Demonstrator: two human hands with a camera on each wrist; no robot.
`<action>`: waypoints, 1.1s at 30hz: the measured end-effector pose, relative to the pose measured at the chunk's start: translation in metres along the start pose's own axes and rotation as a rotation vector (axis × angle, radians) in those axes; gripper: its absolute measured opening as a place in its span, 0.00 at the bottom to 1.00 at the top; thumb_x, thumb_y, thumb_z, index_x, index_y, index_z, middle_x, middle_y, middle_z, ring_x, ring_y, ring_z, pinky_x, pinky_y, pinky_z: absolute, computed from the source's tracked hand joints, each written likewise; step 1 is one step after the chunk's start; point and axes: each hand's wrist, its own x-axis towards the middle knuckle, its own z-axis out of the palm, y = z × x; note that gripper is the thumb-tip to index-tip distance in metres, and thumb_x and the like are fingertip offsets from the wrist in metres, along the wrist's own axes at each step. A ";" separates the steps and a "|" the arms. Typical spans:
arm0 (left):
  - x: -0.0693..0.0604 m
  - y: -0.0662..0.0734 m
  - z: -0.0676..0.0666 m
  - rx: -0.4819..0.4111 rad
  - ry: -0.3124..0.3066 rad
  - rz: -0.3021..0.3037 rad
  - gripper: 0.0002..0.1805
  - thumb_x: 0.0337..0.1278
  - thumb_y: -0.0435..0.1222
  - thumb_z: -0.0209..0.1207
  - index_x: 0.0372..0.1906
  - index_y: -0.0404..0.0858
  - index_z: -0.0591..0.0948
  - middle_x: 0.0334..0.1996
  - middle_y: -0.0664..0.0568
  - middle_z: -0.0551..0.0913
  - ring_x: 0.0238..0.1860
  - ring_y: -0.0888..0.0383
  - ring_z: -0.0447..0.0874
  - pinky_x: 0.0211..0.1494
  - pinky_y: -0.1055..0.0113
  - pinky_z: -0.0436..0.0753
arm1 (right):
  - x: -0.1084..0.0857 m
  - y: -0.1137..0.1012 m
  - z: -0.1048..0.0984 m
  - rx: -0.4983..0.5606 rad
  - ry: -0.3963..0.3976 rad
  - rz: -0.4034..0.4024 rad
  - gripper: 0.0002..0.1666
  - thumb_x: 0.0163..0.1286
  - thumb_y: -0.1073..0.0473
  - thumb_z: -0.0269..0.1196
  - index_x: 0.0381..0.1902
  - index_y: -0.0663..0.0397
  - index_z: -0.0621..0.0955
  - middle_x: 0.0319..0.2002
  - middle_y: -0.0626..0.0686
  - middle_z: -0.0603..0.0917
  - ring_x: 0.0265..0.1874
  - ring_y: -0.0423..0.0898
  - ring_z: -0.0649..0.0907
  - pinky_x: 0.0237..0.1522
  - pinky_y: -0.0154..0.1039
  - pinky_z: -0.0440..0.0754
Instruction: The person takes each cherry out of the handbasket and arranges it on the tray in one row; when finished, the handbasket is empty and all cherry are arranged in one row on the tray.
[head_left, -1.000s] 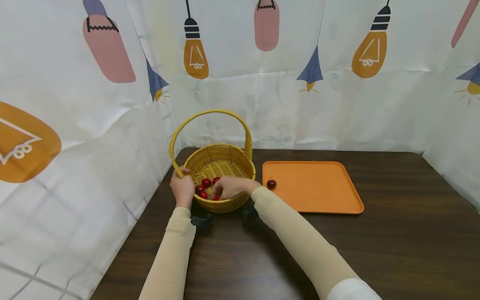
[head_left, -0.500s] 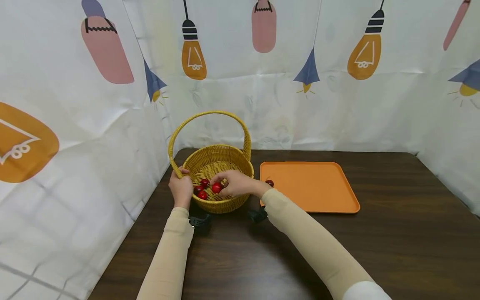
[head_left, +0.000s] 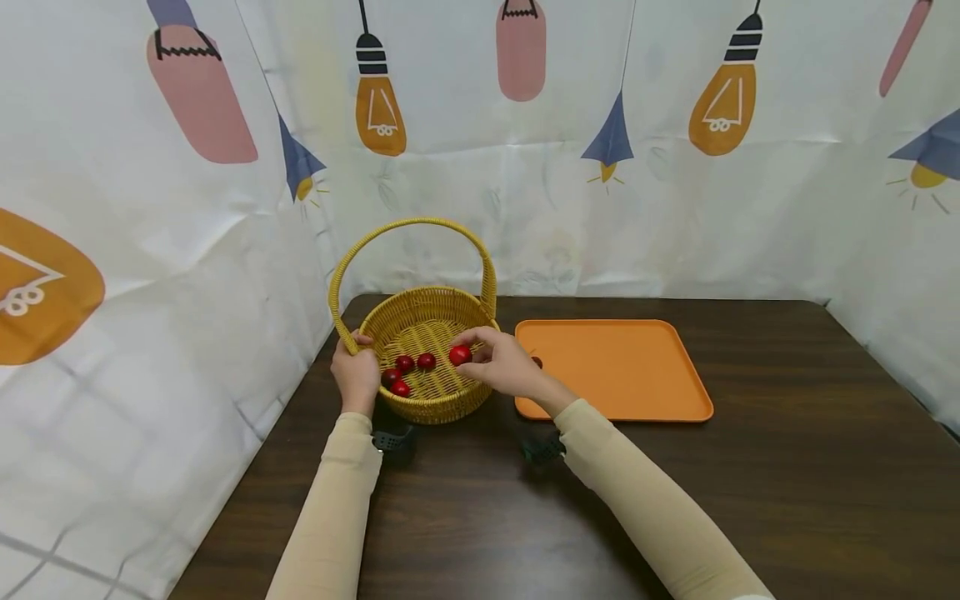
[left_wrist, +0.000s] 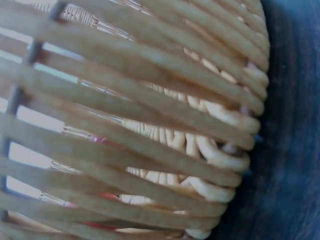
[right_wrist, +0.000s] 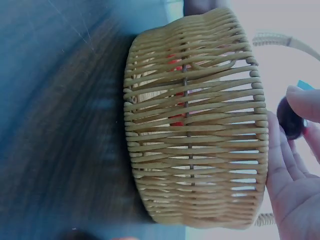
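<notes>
A yellow wicker basket (head_left: 438,410) with a tall hoop handle stands at the table's far left. My left hand (head_left: 356,377) grips its left side where the handle meets the rim. Between thumb and fingers of my right hand (head_left: 504,365) is a red cherry (head_left: 460,356), over the basket's right part. In the right wrist view this cherry (right_wrist: 291,119) looks dark, held beside the rim. Several more cherries (head_left: 426,362) lie on the basket floor, toward the left. The left wrist view shows only close wickerwork (left_wrist: 150,100) with red glimpses through the gaps; the left hand is out of that view.
An orange tray (head_left: 622,375) lies right of the basket on the dark wooden table (head_left: 787,433). One cherry (head_left: 537,362) sits at the tray's left edge, partly hidden by my right hand. A printed white curtain (head_left: 675,225) hangs behind the table and along its left side.
My right hand has lifted a cherry from the basket floor and carried it rightward toward the rim. The left hand keeps its grip on the basket. The head view has shifted slightly.
</notes>
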 end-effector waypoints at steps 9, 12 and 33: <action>0.000 -0.003 -0.002 0.010 0.010 0.008 0.11 0.60 0.28 0.43 0.42 0.37 0.75 0.59 0.42 0.76 0.43 0.46 0.70 0.46 0.61 0.67 | -0.019 0.005 -0.011 -0.009 0.165 -0.068 0.19 0.64 0.58 0.68 0.52 0.49 0.78 0.49 0.51 0.77 0.35 0.47 0.80 0.33 0.41 0.79; 0.000 -0.003 -0.002 0.012 0.012 0.009 0.11 0.60 0.28 0.43 0.43 0.37 0.75 0.58 0.42 0.76 0.41 0.46 0.70 0.44 0.61 0.67 | -0.024 0.012 -0.017 -0.019 0.210 -0.048 0.20 0.63 0.58 0.68 0.52 0.50 0.77 0.48 0.52 0.77 0.35 0.48 0.80 0.32 0.41 0.79; 0.000 -0.002 0.000 0.007 0.011 0.004 0.11 0.58 0.27 0.44 0.42 0.36 0.75 0.61 0.43 0.76 0.52 0.45 0.73 0.51 0.58 0.69 | -0.037 0.049 -0.057 -0.126 0.332 0.067 0.21 0.64 0.58 0.67 0.55 0.50 0.78 0.52 0.52 0.77 0.42 0.51 0.82 0.37 0.43 0.83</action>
